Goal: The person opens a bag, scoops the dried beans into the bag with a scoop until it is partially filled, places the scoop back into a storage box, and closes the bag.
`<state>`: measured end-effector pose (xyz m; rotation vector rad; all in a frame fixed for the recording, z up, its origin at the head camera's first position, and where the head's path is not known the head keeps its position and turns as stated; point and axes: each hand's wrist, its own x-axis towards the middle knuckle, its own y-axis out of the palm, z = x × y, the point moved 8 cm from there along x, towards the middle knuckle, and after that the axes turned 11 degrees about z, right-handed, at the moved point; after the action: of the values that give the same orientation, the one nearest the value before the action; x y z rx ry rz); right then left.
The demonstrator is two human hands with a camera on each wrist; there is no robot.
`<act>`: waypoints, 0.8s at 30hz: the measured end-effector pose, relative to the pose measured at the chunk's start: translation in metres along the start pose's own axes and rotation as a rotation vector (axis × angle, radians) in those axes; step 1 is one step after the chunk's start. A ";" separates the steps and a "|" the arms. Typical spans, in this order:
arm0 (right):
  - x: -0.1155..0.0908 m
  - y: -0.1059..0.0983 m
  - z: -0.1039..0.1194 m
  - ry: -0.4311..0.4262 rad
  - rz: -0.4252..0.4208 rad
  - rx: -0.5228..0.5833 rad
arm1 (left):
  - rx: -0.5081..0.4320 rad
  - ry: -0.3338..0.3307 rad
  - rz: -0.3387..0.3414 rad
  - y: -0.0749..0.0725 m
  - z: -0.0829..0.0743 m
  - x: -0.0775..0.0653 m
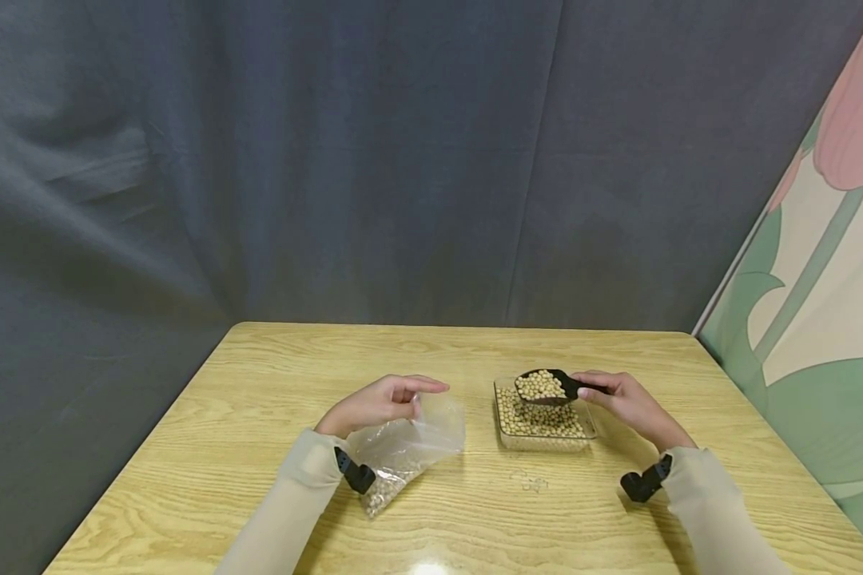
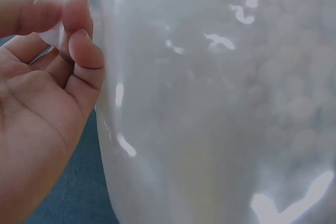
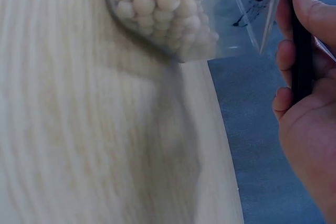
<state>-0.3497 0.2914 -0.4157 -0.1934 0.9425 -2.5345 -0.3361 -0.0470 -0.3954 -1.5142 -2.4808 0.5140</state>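
Observation:
My right hand grips the handle of a black scoop, its bowl heaped with pale round soybeans. The scoop is over a clear rectangular container that holds more soybeans. In the right wrist view the fingers wrap the black handle. My left hand pinches the upper edge of a clear plastic bag; the left wrist view shows thumb and fingers on the film. Soybeans lie in the bag's lower end, which rests on the table.
The wooden table has a dark curtain behind it and a flower-painted panel along the right. A small clear patch of marks lies in front of the container. Both wrists wear black camera mounts.

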 end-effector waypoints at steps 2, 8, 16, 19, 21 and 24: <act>0.001 -0.001 0.003 -0.007 -0.004 -0.007 | -0.001 0.002 -0.002 0.000 0.000 0.000; 0.002 -0.002 0.011 -0.003 0.002 -0.004 | 0.008 0.009 -0.005 -0.002 0.001 0.000; 0.005 0.000 0.021 0.013 0.027 0.024 | 0.010 0.018 -0.009 -0.002 0.001 0.000; 0.008 0.002 0.025 0.002 0.033 0.033 | 0.015 0.014 -0.010 -0.002 0.000 0.000; 0.010 0.004 0.028 -0.008 0.035 0.037 | 0.016 0.015 -0.009 -0.001 -0.001 0.000; 0.013 0.007 0.033 -0.023 0.041 0.038 | 0.018 0.019 -0.009 -0.001 -0.002 -0.001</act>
<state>-0.3506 0.2617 -0.3955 -0.1889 0.8799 -2.5055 -0.3360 -0.0477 -0.3934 -1.4944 -2.4613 0.5167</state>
